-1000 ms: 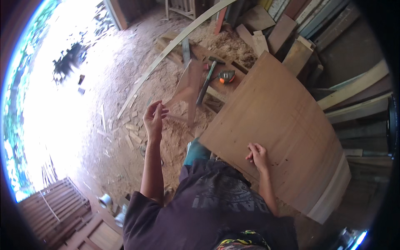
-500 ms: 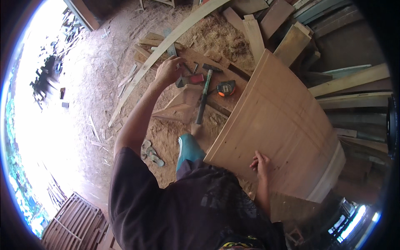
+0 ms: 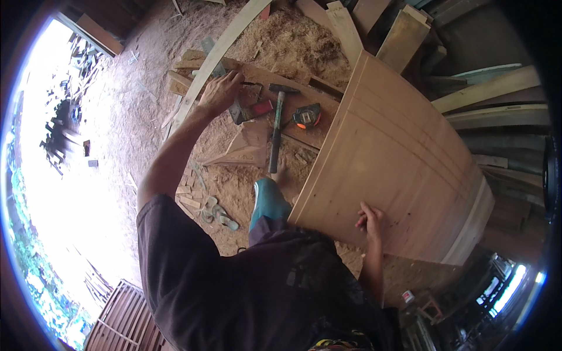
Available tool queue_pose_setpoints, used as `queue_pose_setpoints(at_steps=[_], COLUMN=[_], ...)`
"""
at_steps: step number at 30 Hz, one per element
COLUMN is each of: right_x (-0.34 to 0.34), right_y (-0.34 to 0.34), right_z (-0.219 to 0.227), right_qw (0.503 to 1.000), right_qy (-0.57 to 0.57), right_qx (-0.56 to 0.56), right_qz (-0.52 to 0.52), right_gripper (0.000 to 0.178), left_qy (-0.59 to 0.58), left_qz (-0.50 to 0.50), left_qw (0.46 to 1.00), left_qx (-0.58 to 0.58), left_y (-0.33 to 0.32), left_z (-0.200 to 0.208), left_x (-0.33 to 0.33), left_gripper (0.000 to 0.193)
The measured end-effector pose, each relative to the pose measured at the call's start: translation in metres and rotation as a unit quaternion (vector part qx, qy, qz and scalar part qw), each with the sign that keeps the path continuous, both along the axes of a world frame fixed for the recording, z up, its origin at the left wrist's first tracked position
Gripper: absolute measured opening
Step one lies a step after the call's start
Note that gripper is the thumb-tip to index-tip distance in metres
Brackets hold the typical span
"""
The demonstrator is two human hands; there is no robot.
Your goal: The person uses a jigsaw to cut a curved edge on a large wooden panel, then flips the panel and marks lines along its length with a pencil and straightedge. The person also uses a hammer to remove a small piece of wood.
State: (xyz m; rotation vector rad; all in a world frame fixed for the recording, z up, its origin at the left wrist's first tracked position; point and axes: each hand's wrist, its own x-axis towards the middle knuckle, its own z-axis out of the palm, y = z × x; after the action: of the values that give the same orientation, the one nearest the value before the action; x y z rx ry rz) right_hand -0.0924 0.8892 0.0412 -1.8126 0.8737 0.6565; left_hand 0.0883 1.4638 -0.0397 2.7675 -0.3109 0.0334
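My left hand (image 3: 221, 93) reaches down among tools on a wooden board beside a long curved wooden strip (image 3: 215, 52). Its fingertips point downward and are mostly hidden, so what they touch cannot be made out. Close by lie a red and dark metal tool (image 3: 257, 109), a hammer (image 3: 276, 126) with its head away from me, and a black and orange tape measure (image 3: 307, 116). My right hand (image 3: 373, 221) rests on a large curved wooden panel (image 3: 404, 169), fingers curled together; anything inside them is too small to tell.
Planks (image 3: 404, 38) and stacked boards crowd the far right. Wood shavings (image 3: 293, 47) heap beyond the tools. A pair of sandals (image 3: 219, 214) lies on the ground left of my leg (image 3: 268, 202). A slatted wooden frame (image 3: 126, 319) stands at the lower left.
My left hand has moved nearer and lower among the tools beside the curved strip. My right hand keeps its place on the panel with curled fingers. The whole view has shifted slightly.
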Motion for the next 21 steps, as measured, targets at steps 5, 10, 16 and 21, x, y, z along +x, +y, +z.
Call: queue_pose_setpoints(at_steps=[5,10,16,21], right_x=[-0.005,-0.002,0.000,0.044], right_y=[-0.009,-0.008,0.024,0.141], right_z=[-0.012,-0.011,-0.004,0.069], right_qw=[1.000,1.000,0.994,0.933], right_qy=[-0.003,-0.008,-0.107,-0.181], right_qx=[0.002,0.005,0.022,0.303], right_qz=[0.002,0.009,-0.004,0.071], right_gripper=[0.045,0.044,0.042,0.050], left_qy=[-0.007,-0.143,-0.151,-0.107], left_qz=[0.075,0.061,0.021,-0.095], left_qw=[0.989,0.942,0.888,0.850], left_qx=[-0.130,-0.297,-0.433,-0.506], left_y=[-0.028,-0.056,-0.115,-0.190], left_z=[0.012,0.067,0.178,0.186], left_x=[0.007,0.030,-0.005,-0.079], left_gripper=[0.018,0.021,0.023,0.029])
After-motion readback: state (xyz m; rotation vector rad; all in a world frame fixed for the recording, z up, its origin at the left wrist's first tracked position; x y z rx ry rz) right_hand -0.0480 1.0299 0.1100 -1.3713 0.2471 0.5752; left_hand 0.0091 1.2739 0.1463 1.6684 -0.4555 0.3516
